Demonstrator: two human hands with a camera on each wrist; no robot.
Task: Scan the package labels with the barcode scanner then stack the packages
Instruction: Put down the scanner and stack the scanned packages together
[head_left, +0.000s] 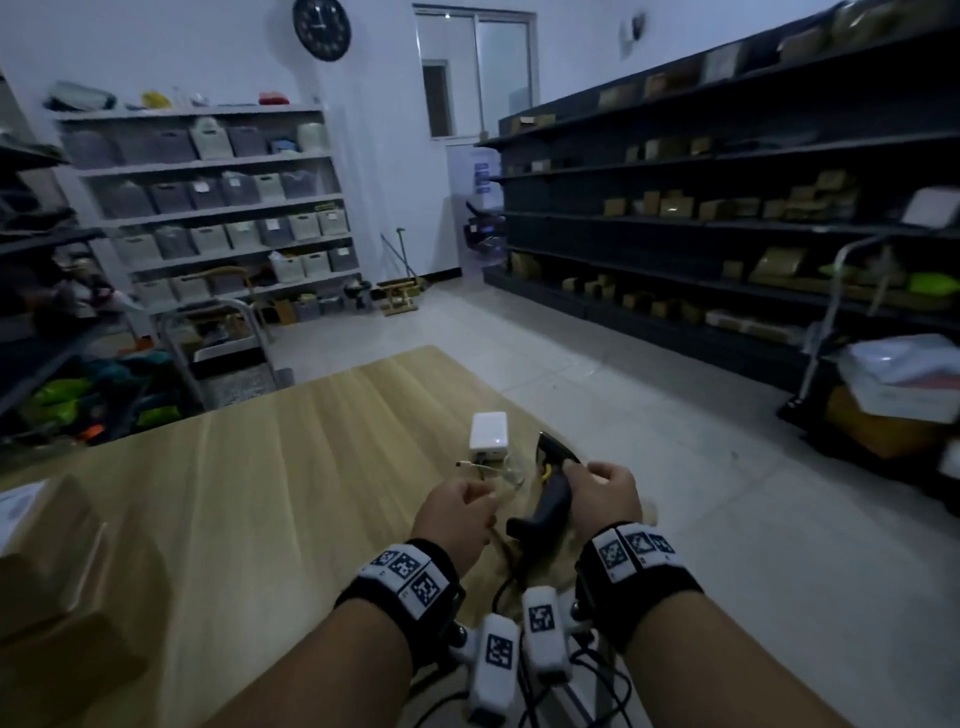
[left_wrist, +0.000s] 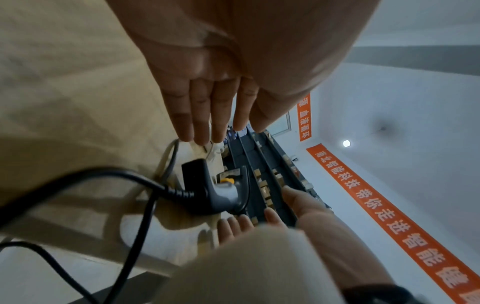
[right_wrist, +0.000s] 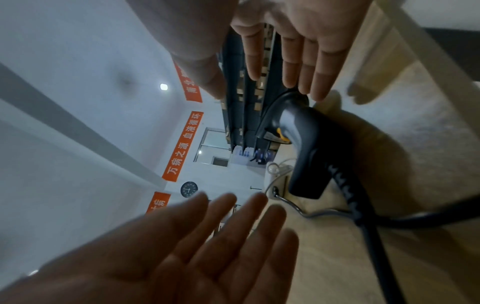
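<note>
Barcode scanner (head_left: 551, 493): lying on wooden table (head_left: 260, 467), between both hands. Left hand (head_left: 457, 514) and right hand (head_left: 605, 493): fingers straight, apparently not gripping it.

Both forearms reach forward side by side, each with a black wrist band carrying white tag blocks. The left hand (head_left: 454, 512) is held palm toward the right, its fingers (left_wrist: 200, 115) straight and close together, holding nothing. The right hand (head_left: 605, 496) faces it, palm inward, fingers (right_wrist: 303, 67) also straight and together, thumb spread apart. The 2 hands stand near each other, not touching.
</note>
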